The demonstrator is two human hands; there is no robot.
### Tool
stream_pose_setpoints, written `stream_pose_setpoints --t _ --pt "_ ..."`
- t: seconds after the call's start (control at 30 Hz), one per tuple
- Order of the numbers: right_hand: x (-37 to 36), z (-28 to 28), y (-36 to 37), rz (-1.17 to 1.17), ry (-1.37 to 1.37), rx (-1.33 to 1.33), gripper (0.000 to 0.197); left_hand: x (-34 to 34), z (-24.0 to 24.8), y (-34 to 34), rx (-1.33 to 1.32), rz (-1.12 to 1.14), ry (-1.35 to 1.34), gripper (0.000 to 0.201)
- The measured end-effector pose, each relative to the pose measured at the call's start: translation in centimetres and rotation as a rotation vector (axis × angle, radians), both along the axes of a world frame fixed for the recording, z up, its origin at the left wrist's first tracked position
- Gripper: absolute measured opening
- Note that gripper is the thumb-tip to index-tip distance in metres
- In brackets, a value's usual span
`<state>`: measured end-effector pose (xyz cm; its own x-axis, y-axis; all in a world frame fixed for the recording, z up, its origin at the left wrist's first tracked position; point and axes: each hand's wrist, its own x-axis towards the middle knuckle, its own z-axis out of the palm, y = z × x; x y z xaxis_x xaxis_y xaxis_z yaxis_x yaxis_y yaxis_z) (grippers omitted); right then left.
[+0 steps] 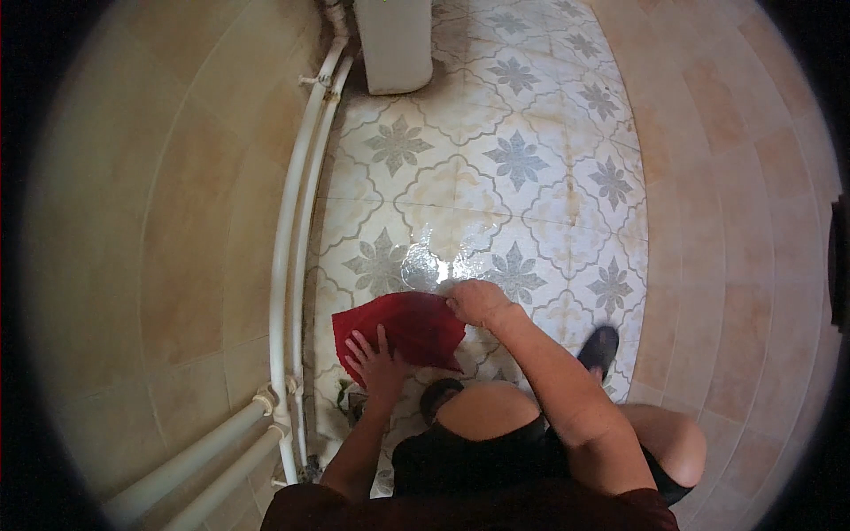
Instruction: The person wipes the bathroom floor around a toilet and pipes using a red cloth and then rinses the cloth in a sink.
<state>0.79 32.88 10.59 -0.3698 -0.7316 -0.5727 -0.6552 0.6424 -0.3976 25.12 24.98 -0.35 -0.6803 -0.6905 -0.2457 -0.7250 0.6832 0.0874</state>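
A red cloth (400,326) lies spread over the patterned tile floor (456,181) in front of my knees. My left hand (376,365) rests flat on its near left part, fingers spread. At the cloth's far right corner, my right hand (478,303) has its fingers closed on the edge. A darker, damp-looking patch shows on the cloth beside that hand. Just beyond the cloth, a shiny wet puddle (434,264) reflects light on the tiles.
White pipes (290,230) run along the left tiled wall (190,239) and branch near my left forearm. A white upright block (395,49) stands at the far end. The right tiled wall (708,221) bounds the narrow floor. My dark shoe (599,348) is at the right.
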Motion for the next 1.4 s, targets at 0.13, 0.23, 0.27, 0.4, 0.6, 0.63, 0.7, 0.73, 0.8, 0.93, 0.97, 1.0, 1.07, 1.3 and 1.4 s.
stream_pose_setpoints --t 0.13,0.23,0.27,0.4,0.6,0.63,0.7,0.73,0.8,0.93,0.97,1.0,1.07,1.3,1.4 --pt "0.4 -0.7 -2.0 0.067 -0.109 0.096 0.017 0.5 -0.1 -0.2 -0.020 0.006 0.010 0.069" --pt "1.6 -2.1 -3.7 0.205 -0.140 0.247 0.022 0.9 -0.5 -0.4 0.042 0.047 0.000 0.067" --pt "1.7 -3.6 -3.7 0.223 -0.138 0.252 0.022 0.4 -0.5 -0.2 0.063 0.032 0.006 0.066" --pt "4.5 -7.5 -4.8 0.481 -0.303 0.319 0.028 0.5 -0.4 -0.1 0.102 0.080 0.064 0.063" --pt "5.0 -3.5 -10.2 0.610 -0.313 0.278 0.032 1.0 -0.5 -0.5 0.119 0.111 0.037 0.064" --pt "4.4 -3.1 -10.5 0.596 -0.293 0.212 0.032 0.4 0.1 -0.8 0.109 0.071 0.061 0.063" --pt "4.0 -6.0 -10.7 0.511 -0.296 0.224 0.031 -0.5 1.0 -1.7 0.096 0.057 0.085 0.062" --pt "4.8 -4.5 -12.2 0.551 -0.239 0.149 0.032 0.2 1.3 -2.7 0.091 0.096 0.079 0.062" --pt "5.1 -5.8 -13.0 0.607 -0.173 0.078 0.035 0.0 0.6 -3.8 0.089 0.155 0.086 0.062" --pt "7.1 -8.6 -15.8 0.645 0.022 -0.201 0.044 0.8 -1.3 -4.6 -0.011 0.430 0.095 0.063" --pt "7.6 -7.7 -16.4 0.699 0.089 -0.202 0.049 0.8 -1.6 -4.3 -0.019 0.519 0.089 0.064" --pt "8.2 -8.3 -17.0 0.714 0.069 -0.154 0.055 0.8 -1.7 -3.9 -0.030 0.555 0.086 0.064" --pt "8.9 -8.3 -16.3 0.727 0.103 -0.183 0.056 0.9 -2.0 -2.5 0.086 0.479 0.097 0.064" --pt "9.9 -8.9 -15.2 0.842 0.196 -0.045 0.077 -1.0 1.7 2.4 0.534 0.409 0.102 0.058" --pt "11.0 -9.4 -13.9 0.853 0.232 -0.030 0.083 -1.4 7.2 4.3 0.749 0.556 0.158 0.049"
